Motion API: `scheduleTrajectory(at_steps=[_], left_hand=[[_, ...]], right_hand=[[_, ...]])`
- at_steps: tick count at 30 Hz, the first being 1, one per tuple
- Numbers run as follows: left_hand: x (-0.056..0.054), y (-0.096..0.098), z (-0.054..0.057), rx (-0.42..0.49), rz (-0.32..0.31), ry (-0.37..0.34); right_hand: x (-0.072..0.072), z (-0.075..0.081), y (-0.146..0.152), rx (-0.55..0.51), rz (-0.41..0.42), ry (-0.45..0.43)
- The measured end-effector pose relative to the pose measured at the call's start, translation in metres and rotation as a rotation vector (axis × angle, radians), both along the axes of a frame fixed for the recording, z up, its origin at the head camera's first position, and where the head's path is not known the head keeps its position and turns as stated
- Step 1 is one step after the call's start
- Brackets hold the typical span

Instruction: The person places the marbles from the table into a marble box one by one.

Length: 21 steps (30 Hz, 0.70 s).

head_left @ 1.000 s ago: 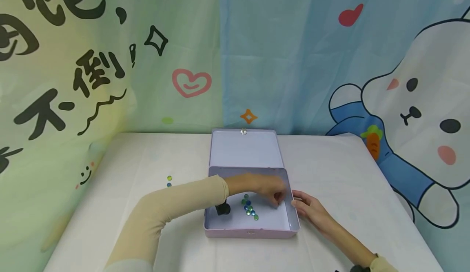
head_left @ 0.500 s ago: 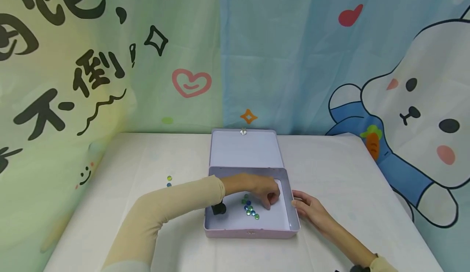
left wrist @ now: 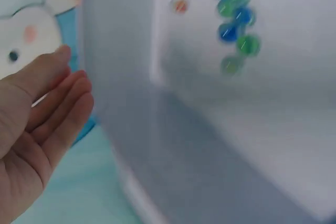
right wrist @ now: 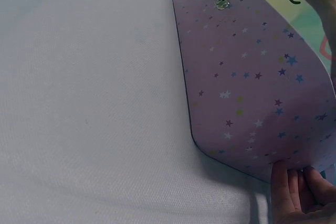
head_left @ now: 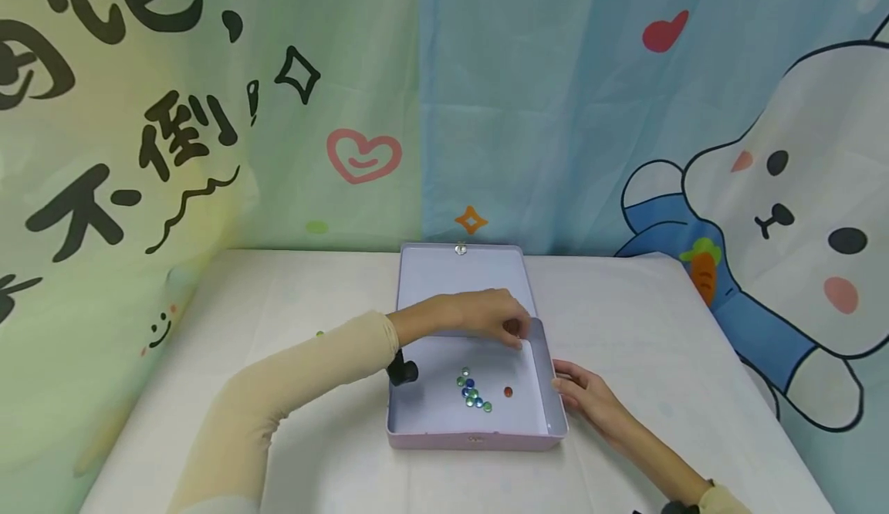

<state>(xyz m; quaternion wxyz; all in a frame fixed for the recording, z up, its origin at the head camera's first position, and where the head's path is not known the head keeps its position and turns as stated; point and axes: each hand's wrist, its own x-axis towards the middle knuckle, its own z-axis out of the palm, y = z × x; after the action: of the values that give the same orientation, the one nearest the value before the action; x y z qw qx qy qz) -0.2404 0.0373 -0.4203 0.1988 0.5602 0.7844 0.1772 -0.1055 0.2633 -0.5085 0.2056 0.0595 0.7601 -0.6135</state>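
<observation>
A pale lilac tin box (head_left: 444, 442) stands with its hinged lid (head_left: 461, 278) tipped back. My left hand (head_left: 495, 316) hangs over the back right of the box; in the left wrist view its loosely bent fingers (left wrist: 73, 111) hold nothing. On the box floor lies a reddish-orange marble (head_left: 508, 392), apart from a cluster of green and blue marbles (head_left: 470, 393). My right hand (head_left: 586, 394) rests against the right side of the box. In the right wrist view its fingertips (right wrist: 280, 169) touch the star-printed outer wall.
One greenish marble (head_left: 319, 333) shows on the white table (head_left: 312, 290), left of the box and just behind my left sleeve (head_left: 299, 379). A black device (head_left: 401, 369) sits on the left wrist. Behind the table hangs a printed curtain (head_left: 514, 113).
My left hand has lifted and moved back from the box floor, uncovering the reddish-orange marble. The sleeve now hides the blue marble on the table. The right hand stays put.
</observation>
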Motion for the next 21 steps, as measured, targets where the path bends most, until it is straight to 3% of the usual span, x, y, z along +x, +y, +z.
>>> scheduleTrajectory(at_steps=[6, 11, 14, 17, 21], left_hand=[[-0.025, -0.055, 0.026, 0.223, 0.194, 0.027], [-0.044, -0.116, 0.026, 0.352, 0.393, -0.016], [-0.047, -0.157, 0.015, 0.357, 0.518, -0.006], [-0.042, -0.196, -0.005, 0.311, 0.603, 0.056], [-0.025, -0.243, -0.038, 0.196, 0.598, 0.168]], right_hand=[[0.000, 0.001, -0.002, -0.016, 0.009, 0.006], [-0.003, 0.001, 0.000, -0.010, -0.001, 0.010], [-0.003, 0.001, 0.001, -0.012, -0.001, 0.012], [-0.002, 0.000, 0.001, -0.019, 0.007, 0.015], [-0.001, -0.001, 0.002, -0.014, 0.006, 0.008]])
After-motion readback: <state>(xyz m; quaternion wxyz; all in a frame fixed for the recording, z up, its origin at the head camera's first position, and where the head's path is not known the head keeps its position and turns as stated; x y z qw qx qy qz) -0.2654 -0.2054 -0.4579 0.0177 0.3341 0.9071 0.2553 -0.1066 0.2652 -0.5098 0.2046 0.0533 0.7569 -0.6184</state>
